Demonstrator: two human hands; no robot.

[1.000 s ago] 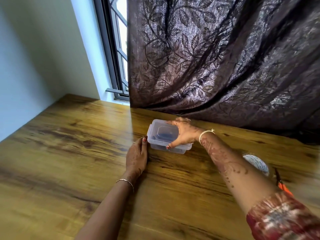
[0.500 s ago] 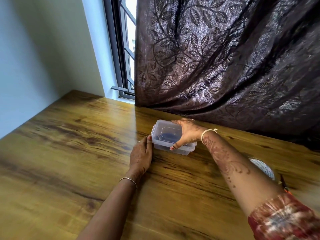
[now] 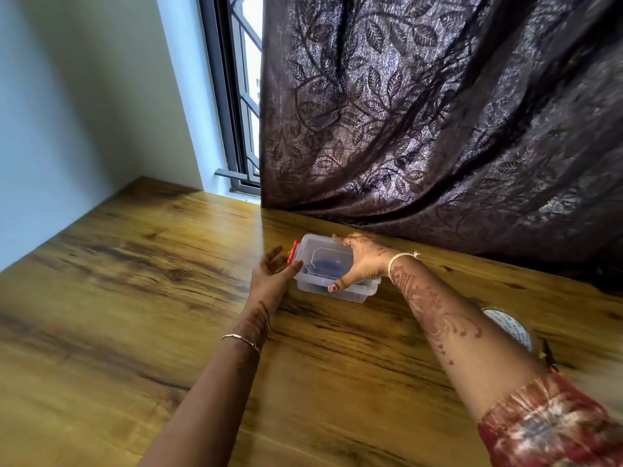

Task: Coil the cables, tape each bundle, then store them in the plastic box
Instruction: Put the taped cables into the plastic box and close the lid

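Took in a broad bench (image 3: 135, 298) of glossy, streaked wood grain, backed by a dark curtain (image 3: 438, 129) with a leaf pattern. Found the plastic box (image 3: 323, 257) near the bench's far edge, just in front of the curtain: clear, smooth, round-cornered, lid on, long axis running left to right.

Saw the right hand (image 3: 364, 261) spanning the lid, fingers (image 3: 340, 239) spread on the far rim and thumb hooked on the near rim, clamping it. Saw the left hand (image 3: 269, 274) at the box's short left end, fingers loosely spread, gripping nothing.

Made out a blue bundle (image 3: 325, 266) through the lid, presumably coiled cable. Spotted a red latch (image 3: 292, 252) standing up at that left end, just beside the left fingers. Judged the left hand the nearer one for pressing it down.
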